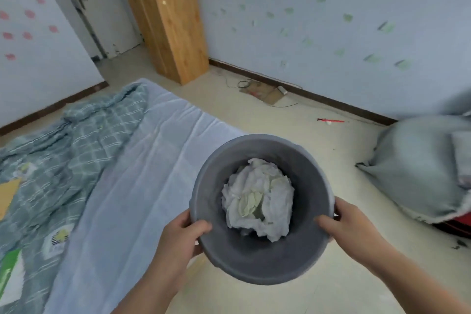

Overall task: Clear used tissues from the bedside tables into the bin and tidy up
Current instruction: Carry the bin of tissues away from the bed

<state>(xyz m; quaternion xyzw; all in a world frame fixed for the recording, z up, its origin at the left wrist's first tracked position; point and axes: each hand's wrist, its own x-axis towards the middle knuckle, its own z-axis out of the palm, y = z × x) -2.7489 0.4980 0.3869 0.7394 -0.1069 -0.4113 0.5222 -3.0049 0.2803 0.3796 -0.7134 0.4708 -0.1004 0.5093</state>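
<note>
Grey plastic bin (257, 266), held between both hands, open mouth facing the camera.

Left hand (178, 236): clamped on the near-left rim, thumb hooked over the edge into the bin, fingers round the outside wall.

Right hand (350, 224): clamped on the near-right rim the same way, thumb inside.

Crumpled white tissues (257, 196): heaped at the bottom of the bin, between the two hands and a little beyond them.

Left of the left hand: bed (142, 160) with a pale blue sheet, and a checked quilt (66, 145) bunched further left.

Beyond the right hand: grey pillow (418, 168) by the wall.

Far ahead of both hands: wooden cupboard (165, 15) in the corner, and a red stick (331, 120) on the floor (293, 120).
</note>
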